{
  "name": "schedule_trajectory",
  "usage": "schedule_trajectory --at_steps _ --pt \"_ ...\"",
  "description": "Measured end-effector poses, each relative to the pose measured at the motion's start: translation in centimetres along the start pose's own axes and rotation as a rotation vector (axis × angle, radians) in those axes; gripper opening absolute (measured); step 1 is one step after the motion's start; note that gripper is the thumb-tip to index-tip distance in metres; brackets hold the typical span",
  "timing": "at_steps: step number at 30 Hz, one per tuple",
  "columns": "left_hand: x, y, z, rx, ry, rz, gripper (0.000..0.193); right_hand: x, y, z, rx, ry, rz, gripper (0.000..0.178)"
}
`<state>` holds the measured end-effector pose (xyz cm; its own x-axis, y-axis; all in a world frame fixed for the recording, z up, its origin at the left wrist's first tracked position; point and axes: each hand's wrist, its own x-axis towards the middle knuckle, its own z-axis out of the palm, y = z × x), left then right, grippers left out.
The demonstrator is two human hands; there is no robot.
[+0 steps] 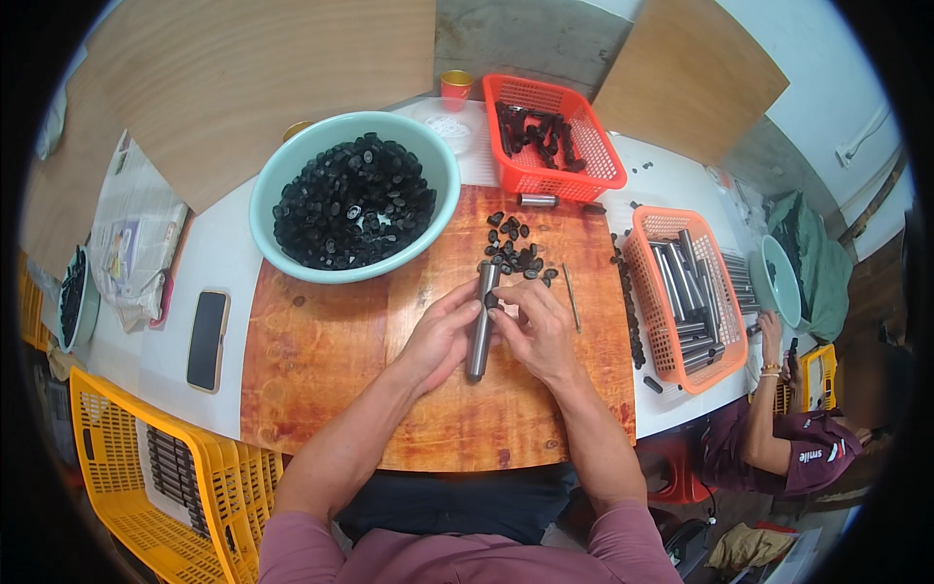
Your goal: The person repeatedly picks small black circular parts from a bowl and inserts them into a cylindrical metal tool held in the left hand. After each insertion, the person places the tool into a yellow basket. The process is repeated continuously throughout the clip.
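Note:
A shiny grey metal tube (480,348) stands nearly lengthwise before me over the wooden board (331,389). My left hand (440,336) is closed around its left side. From the right, my right hand (541,329) pinches a small black oval piece (491,300) against the tube's side, partly hidden by the fingers. Just beyond my hands lies a loose group of black oval pieces (514,255). A thin metal rod (571,298) rests on the board right of my right hand.
A pale green basin (261,226) full of black pieces stands far left. Far right are a red basket (603,146) with dark parts and an orange basket (650,292) of metal tubes. A phone (207,341) lies left, above a yellow crate (117,399). Another person (769,438) works at right.

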<state>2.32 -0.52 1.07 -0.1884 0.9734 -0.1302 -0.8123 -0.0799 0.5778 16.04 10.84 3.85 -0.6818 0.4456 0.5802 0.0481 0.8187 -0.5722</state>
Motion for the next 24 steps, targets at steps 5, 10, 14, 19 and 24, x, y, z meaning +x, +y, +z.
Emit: schedule_trajectory --at_steps 5,10,14,19,24 --pt "0.0 0.0 0.3 0.007 0.002 -0.004 0.044 -0.2 0.3 0.2 -0.041 0.005 -0.029 0.024" --pt "-0.2 0.1 0.4 0.077 -0.028 -0.012 0.043 -0.1 0.5 0.2 -0.095 -0.003 -0.107 0.024" --pt "-0.2 -0.2 -0.3 0.164 -0.028 0.005 0.046 0.1 -0.6 0.2 -0.036 -0.011 -0.064 0.025" --pt "-0.6 -0.3 -0.2 0.155 -0.068 0.037 0.05 0.1 -0.5 0.7 -0.03 0.041 -0.121 0.026" --pt "-0.4 0.5 0.5 0.152 -0.201 0.005 0.066 -0.1 -0.8 0.4 0.016 0.039 -0.1 0.029"
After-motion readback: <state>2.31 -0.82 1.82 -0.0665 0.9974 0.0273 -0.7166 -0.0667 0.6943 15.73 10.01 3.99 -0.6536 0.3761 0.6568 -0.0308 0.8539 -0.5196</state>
